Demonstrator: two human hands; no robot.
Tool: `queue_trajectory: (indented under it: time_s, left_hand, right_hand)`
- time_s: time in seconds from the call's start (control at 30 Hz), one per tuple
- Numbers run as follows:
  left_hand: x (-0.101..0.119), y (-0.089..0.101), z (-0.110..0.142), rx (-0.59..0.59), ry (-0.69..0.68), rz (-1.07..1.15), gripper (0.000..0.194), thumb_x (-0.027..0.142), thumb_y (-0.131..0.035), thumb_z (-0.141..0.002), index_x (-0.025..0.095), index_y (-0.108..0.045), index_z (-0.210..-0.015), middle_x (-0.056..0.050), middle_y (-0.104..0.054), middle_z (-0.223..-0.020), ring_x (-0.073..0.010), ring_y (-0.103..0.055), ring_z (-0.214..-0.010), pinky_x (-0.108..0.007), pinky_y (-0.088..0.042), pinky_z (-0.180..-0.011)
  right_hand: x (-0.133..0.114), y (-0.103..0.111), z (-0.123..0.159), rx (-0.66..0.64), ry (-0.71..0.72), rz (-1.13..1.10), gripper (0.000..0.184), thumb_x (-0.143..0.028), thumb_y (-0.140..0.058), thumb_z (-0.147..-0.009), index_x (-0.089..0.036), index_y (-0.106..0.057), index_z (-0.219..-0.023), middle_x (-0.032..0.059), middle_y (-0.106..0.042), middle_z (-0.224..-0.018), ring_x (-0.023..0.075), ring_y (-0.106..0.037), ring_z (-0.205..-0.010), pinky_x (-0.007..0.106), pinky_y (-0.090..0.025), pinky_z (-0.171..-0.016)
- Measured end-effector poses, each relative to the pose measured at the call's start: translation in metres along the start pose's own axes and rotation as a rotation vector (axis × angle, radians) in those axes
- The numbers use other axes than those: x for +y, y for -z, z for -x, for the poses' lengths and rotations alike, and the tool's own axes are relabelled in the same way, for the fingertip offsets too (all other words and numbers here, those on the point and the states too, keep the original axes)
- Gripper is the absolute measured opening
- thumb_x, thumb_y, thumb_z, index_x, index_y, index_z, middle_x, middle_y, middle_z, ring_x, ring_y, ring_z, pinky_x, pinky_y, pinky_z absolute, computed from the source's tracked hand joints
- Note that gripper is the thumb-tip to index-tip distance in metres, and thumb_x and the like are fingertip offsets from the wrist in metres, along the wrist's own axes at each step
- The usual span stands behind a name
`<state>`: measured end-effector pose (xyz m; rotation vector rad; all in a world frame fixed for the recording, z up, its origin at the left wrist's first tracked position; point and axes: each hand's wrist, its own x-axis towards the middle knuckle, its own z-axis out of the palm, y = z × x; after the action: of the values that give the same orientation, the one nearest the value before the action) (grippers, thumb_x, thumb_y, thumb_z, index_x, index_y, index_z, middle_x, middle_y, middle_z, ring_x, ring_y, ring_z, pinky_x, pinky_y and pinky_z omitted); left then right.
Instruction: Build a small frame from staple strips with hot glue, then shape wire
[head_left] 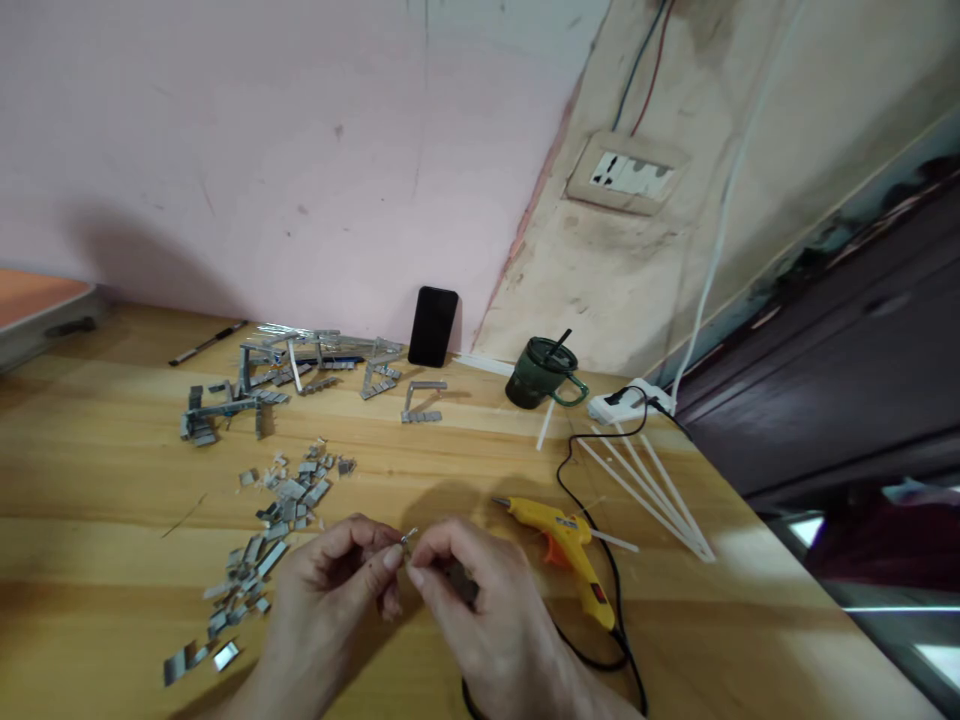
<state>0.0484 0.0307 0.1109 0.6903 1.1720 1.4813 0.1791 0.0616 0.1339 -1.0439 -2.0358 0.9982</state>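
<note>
Over the front middle of the wooden table, my left hand (pixel 334 595) pinches a small shiny silvery piece (pixel 409 537) between thumb and forefinger. My right hand (pixel 480 600) comes in from the other side with thumb and forefinger closed at the same piece; whether it grips the piece or something finer is too small to tell. To the left of my hands lies a loose pile of small grey metallic pieces (pixel 291 490). A yellow hot glue gun (pixel 559 530) rests on its side just right of my right hand, a white glue stick (pixel 615 541) poking from its back.
Several bent grey strip assemblies (pixel 225 405) lie at the back left near a pen (pixel 208 343). A phone (pixel 433 327) leans on the wall. A green mug (pixel 541 372) stands beside a power strip (pixel 631 402). White glue sticks (pixel 660 490) and a black cord (pixel 566 470) lie at right.
</note>
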Motion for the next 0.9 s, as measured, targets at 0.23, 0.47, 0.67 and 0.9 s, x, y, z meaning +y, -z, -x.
queue_trajectory:
  time_s: [0.23, 0.47, 0.67, 0.9]
  left_hand:
    - [-0.0007, 0.0007, 0.0008, -0.008, 0.000, -0.046, 0.012, 0.027, -0.076, -0.059, 0.018, -0.069, -0.060, 0.004, -0.059, -0.047, -0.0083, -0.051, -0.040, -0.018, -0.043, -0.042]
    - [-0.0039, 0.0026, -0.0001, -0.018, -0.047, -0.096, 0.011, 0.027, -0.073, -0.064, 0.018, -0.068, -0.060, 0.004, -0.060, -0.049, -0.0081, -0.052, -0.040, -0.018, -0.043, -0.042]
    - [-0.0004, 0.0004, 0.0001, 0.006, -0.040, -0.094, 0.009, 0.026, -0.072, -0.064, 0.019, -0.066, -0.060, 0.004, -0.059, -0.044, -0.0090, -0.053, -0.037, -0.019, -0.044, -0.041]
    - [0.0006, 0.0057, 0.0002, 0.033, -0.267, -0.292, 0.006, 0.020, -0.067, -0.068, 0.022, -0.068, -0.062, 0.004, -0.058, -0.047, -0.0106, -0.055, -0.040, -0.019, -0.044, -0.042]
  right_hand:
    - [0.0033, 0.0033, -0.0025, -0.169, -0.129, -0.212, 0.012, -0.012, -0.046, -0.083, -0.020, -0.053, -0.079, 0.0007, -0.065, -0.071, 0.0147, -0.059, -0.068, 0.026, -0.044, -0.064]
    - [0.0080, 0.0019, -0.0065, -0.170, -0.247, -0.413, 0.015, -0.009, -0.052, -0.074, -0.021, -0.049, -0.083, -0.0041, -0.059, -0.069, 0.0112, -0.056, -0.065, 0.022, -0.041, -0.058]
    - [0.0092, -0.0017, -0.0079, -0.116, -0.229, -0.314, 0.015, -0.013, -0.052, -0.076, -0.022, -0.049, -0.087, -0.0046, -0.058, -0.068, 0.0103, -0.053, -0.060, 0.021, -0.039, -0.054]
    - [0.0041, -0.0038, -0.0084, -0.053, -0.310, -0.284, 0.004, -0.020, -0.054, -0.074, -0.019, -0.057, -0.077, 0.0003, -0.063, -0.065, 0.0127, -0.056, -0.057, 0.022, -0.041, -0.051]
